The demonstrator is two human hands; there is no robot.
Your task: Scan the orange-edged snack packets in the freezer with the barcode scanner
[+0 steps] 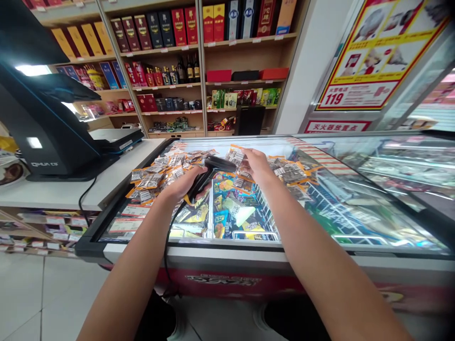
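My left hand (183, 185) is closed round the handle of a black barcode scanner (213, 169), whose head points right toward my right hand. Its black cable (167, 246) hangs down over the freezer's front edge. My right hand (256, 163) pinches a small orange-edged snack packet (235, 155) just beyond the scanner head. Several more such packets (159, 173) lie spread on the glass lid of a chest freezer (320, 208), on both sides of my hands.
A black till terminal (53, 137) stands on a white counter (53, 192) at the left. Shelves of boxed goods and bottles (170, 71) fill the back wall. Wrapped ice creams (231, 213) show under the glass. A yellow and red poster (377, 52) hangs at the right.
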